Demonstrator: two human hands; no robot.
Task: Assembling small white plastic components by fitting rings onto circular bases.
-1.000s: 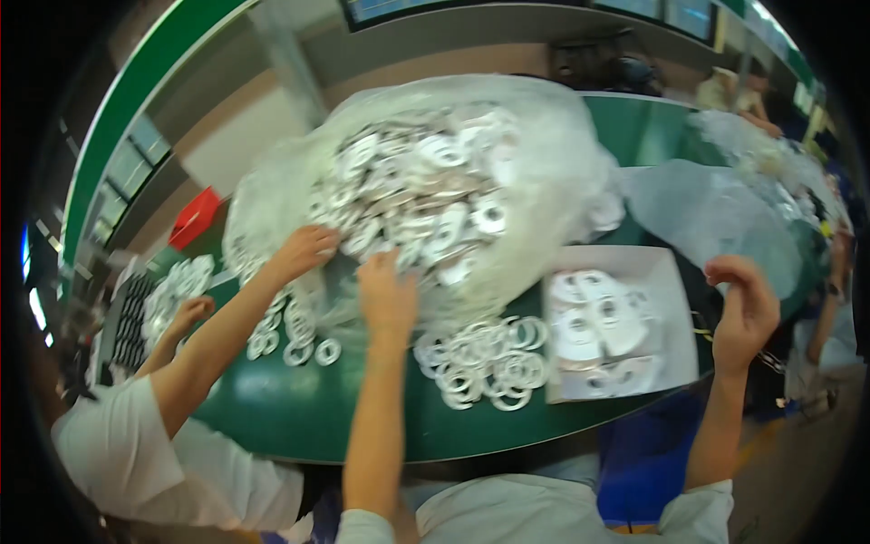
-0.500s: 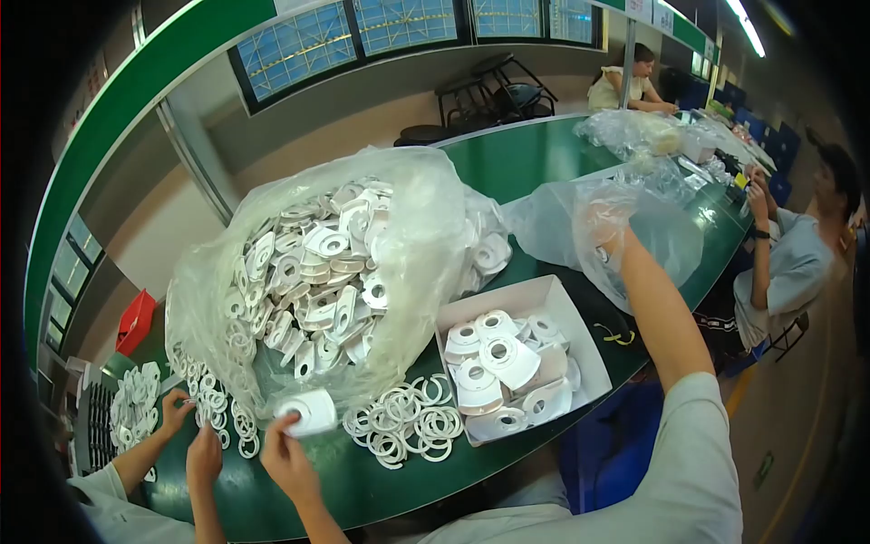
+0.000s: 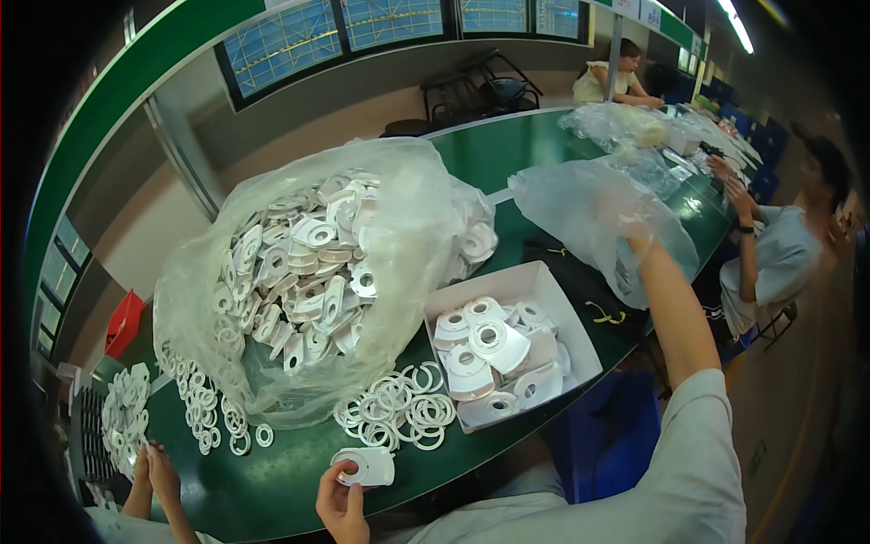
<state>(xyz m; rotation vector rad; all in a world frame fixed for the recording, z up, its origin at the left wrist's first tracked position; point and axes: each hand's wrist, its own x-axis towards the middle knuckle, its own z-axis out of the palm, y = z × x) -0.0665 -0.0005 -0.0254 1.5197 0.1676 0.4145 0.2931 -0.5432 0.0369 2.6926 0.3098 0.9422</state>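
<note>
My left hand [image 3: 341, 504] pinches a white plate with a round hole [image 3: 379, 468], held above the near edge of the green table. Over at the right, my right hand [image 3: 620, 216] reaches into a translucent plastic bag [image 3: 566, 195]; the cloudy film blurs its fingers, so their grip cannot be made out. White rings [image 3: 399, 408] lie in a loose heap just beyond the plate. Right of them stands an open white box [image 3: 580, 349] with several similar holed plates [image 3: 498, 344] inside.
A large clear bag [image 3: 408, 208] full of white holed parts [image 3: 317, 240] fills the table's middle. At the left, a co-worker's hands [image 3: 156, 476] are beside more white parts [image 3: 127, 408] and a red bin [image 3: 124, 322]. Another person [image 3: 784, 245] sits at the right.
My left hand has moved right and nearer to me with the holed plate. My right hand stays in the bag, whose film now covers more of it. The co-worker's hands at the left have shifted leftward.
</note>
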